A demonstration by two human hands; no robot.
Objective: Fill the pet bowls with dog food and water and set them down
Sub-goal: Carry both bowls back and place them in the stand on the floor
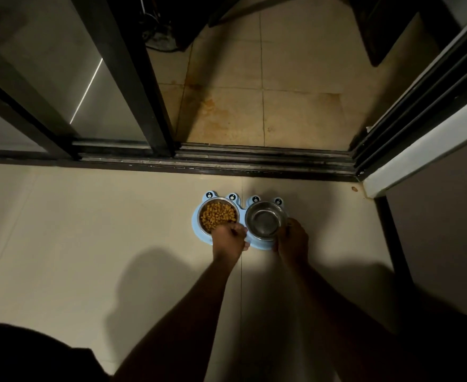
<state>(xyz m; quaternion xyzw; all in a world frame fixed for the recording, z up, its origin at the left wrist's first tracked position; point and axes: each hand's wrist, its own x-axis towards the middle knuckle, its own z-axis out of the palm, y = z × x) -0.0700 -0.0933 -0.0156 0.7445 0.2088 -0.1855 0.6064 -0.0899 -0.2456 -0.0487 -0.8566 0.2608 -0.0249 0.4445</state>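
Two steel bowls sit in a blue holder [262,245] on the pale floor [89,230], just short of the dark door track [226,161]. The left bowl [218,215] is heaped with dog food; the right bowl [265,220] looks to hold water, though the dim light leaves us unsure. Our left hand [228,241] is curled closed over the holder's near edge by the food bowl. Our right hand [293,241] is wrapped on the right bowl's rim and the holder beside it. We judge this the setting-down step, with the filling apparently done. Next we need only seat the holder flat and let go gently, keeping the water level. The track lies close ahead and a wall corner [370,191] stands off to the right; open floor spreads to our left and behind.
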